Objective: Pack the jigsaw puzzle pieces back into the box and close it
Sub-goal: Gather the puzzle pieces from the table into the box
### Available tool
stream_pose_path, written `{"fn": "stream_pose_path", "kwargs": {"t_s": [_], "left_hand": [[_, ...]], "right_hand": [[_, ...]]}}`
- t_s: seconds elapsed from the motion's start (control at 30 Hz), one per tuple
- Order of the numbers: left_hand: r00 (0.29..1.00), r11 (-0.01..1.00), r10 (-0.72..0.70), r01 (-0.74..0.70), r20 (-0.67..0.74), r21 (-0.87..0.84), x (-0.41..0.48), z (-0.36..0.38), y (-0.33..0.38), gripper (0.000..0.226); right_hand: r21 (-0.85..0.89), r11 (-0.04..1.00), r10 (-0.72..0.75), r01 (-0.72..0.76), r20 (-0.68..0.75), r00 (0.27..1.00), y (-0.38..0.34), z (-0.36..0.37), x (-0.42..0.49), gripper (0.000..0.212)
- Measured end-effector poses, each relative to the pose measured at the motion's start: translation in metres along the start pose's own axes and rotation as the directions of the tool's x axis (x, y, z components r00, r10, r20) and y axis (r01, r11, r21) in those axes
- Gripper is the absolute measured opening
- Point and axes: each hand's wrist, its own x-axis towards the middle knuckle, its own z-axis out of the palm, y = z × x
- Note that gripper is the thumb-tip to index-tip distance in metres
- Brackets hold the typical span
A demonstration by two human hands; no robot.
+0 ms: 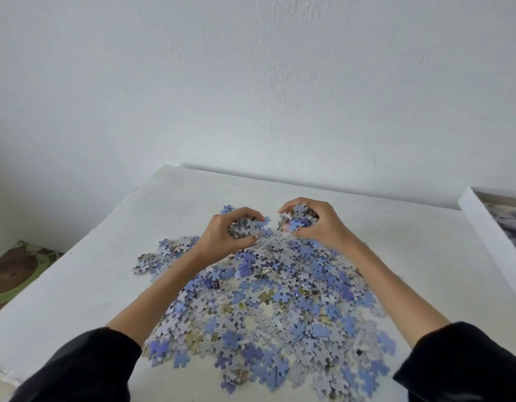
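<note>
A wide heap of small blue, lilac and white-patterned cardboard jigsaw puzzle pieces (280,309) is lying spread over a plain white table (91,285), many of the pieces showing their patterned backs. At the far edge of that heap the person's left hand (222,236) is curling its fingers and thumb round a clump of pieces, knuckles up and low over the heap; just to the right of it, at the same far edge, the right hand (323,227) is cupping a second, fuller clump, its fingers bent round the pieces and sitting a little higher than the left. The two hands are close together but not touching, with a few loose pieces lying between them; both forearms are reaching across the heap from its near side, and the black sleeves (77,367) are ending at the heap's near corners. Well apart from the heap, to its right, a white-walled cardboard box (480,227) is lying flat on the table, only partly in view (whether it is the base or the lid I cannot tell), with a dark blue-grey print showing within its white rim. Beyond the heap a white plastered wall (251,82) is rising behind the table; to the left of the heap, below the table's level, a brown mat with a green edge (16,271) is lying on the floor.
</note>
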Motion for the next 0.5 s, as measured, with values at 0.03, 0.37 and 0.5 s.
{"fn": "stream_pose_path", "kwargs": {"t_s": [0.03,0.37,0.5], "left_hand": [[1.000,1.000,0.007,-0.007,0.000,-0.025,0.002,0.003,0.007,0.029],[0.998,0.990,0.024,-0.014,0.066,-0.142,0.031,0.051,0.076,0.018],[0.994,0.987,0.056,-0.040,0.095,-0.157,0.048,0.082,0.102,0.019]], "right_hand": [[0.014,1.000,-0.003,0.003,0.001,1.000,-0.002,-0.006,-0.004,0.032],[0.046,0.999,0.002,0.000,-0.030,1.000,-0.005,-0.073,-0.047,0.025],[0.058,0.998,0.019,-0.016,-0.057,0.998,-0.004,-0.111,-0.070,0.022]]}}
